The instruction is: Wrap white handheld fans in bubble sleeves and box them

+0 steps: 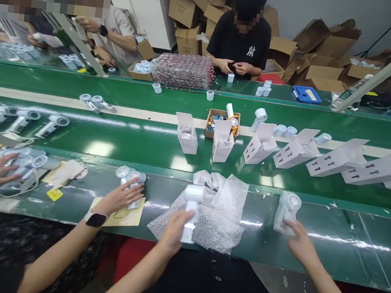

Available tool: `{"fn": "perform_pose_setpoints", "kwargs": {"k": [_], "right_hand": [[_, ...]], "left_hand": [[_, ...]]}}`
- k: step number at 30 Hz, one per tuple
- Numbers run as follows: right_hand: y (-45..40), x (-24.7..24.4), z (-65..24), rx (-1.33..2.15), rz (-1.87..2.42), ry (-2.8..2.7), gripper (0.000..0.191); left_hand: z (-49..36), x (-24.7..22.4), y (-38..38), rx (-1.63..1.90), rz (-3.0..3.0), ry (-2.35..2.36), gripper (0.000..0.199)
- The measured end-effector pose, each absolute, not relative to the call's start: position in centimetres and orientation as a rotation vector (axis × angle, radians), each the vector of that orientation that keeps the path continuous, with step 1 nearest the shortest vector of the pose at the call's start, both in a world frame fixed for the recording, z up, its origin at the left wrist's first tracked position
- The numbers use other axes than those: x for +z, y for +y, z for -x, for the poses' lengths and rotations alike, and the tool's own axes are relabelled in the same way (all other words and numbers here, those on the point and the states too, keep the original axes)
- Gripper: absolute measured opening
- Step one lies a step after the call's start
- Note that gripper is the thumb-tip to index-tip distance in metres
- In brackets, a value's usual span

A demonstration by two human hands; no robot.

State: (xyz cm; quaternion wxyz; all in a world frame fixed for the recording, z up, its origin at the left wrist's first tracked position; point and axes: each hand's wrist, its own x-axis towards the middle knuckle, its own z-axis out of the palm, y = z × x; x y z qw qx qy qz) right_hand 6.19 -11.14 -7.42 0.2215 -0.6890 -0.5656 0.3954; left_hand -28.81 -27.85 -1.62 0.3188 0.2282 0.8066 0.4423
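Observation:
My left hand (pixel 174 231) is closed around the handle of a pale blue hair dryer (pixel 194 194), its round head pointing away from me. The dryer is over several sheets of bubble wrap (pixel 225 215) piled on the bench in front of me. To the right, my right hand (pixel 299 243) pinches the lower edge of another hair dryer (pixel 287 211), which is wrapped in bubble wrap and lies on the bench. Parts of the fingers there are hidden.
At left, a co-worker's hand with a watch (pixel 119 199) touches more dryers. Open white boxes (pixel 222 145) line the green belt (pixel 139 145), before a carton of small parts (pixel 213 113). Unwrapped dryers (pixel 53 125) lie on the belt's left. Another person (pixel 240 43) sits opposite.

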Motion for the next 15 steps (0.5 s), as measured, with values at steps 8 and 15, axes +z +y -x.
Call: {"fn": "perform_pose_setpoints", "kwargs": {"k": [8, 15], "right_hand": [[-17.7, -2.4, 8.0, 2.338, 1.347, -0.792, 0.044], [-16.6, -3.1, 8.6, 2.375, 1.438, -0.623, 0.03]], "left_hand": [[23.4, -3.6, -26.2, 1.029, -0.724, 1.552, 0.04], [28.7, -10.4, -22.3, 0.806, -0.254, 2.299, 0.025]]}}
